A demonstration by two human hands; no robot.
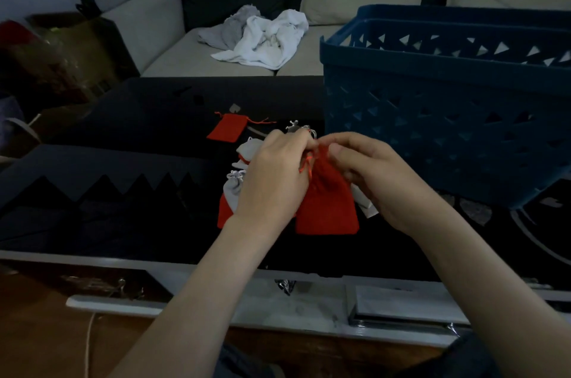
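Observation:
A red drawstring pouch [329, 204] hangs above the dark table, held at its gathered mouth by both hands. My left hand [272, 180] pinches the left side of the mouth, where a shiny red cord dangles. My right hand [370, 180] pinches the right side. Under my left hand lies a small pile of pouches: a grey one [233, 189] with a silver cord and part of another red one [223, 212]. A flat red pouch [227, 127] lies farther back on the table.
A big blue plastic basket [448, 105] stands on the table [123, 192] at the right, close behind my right hand. Crumpled white and grey cloths [262, 37] lie on the beige sofa [185, 59] beyond. A dark bag [61, 53] stands at the far left.

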